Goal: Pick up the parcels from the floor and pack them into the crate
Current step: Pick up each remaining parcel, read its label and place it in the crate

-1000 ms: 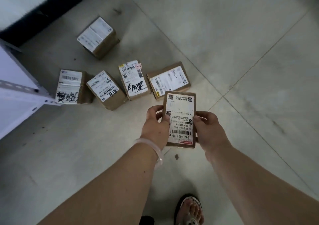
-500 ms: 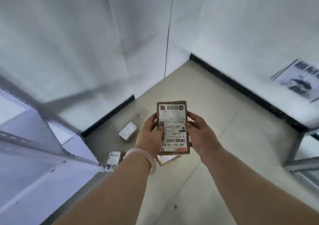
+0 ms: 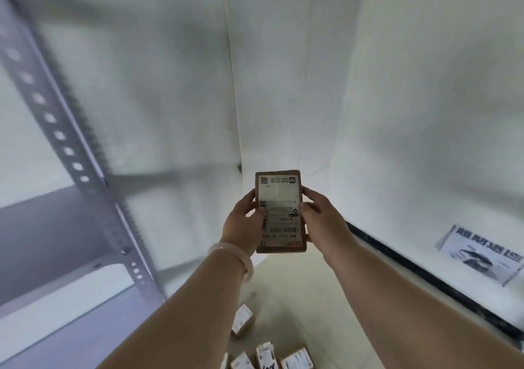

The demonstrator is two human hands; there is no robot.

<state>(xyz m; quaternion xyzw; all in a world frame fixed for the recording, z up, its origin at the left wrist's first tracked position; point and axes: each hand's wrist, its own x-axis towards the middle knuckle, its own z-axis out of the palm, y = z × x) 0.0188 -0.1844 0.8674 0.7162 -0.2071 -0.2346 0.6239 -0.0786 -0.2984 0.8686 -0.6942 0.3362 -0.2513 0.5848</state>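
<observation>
A small brown cardboard parcel (image 3: 280,212) with a white shipping label is held up in front of me at chest height, label facing me. My left hand (image 3: 243,222) grips its left edge and my right hand (image 3: 320,221) grips its right edge. A pale bangle sits on my left wrist. Several more labelled parcels (image 3: 242,319) lie on the floor at the bottom of the view, between my forearms. No crate is in view.
A grey metal shelving rack (image 3: 65,147) with a perforated upright stands on the left. White walls meet in a corner (image 3: 235,113) straight ahead. A black skirting strip (image 3: 425,278) runs along the right wall, where a printed poster (image 3: 482,251) hangs.
The view has swung upward from the floor to the wall corner. The parcel has stayed in both hands and risen with them; the floor parcels have dropped to the bottom edge.
</observation>
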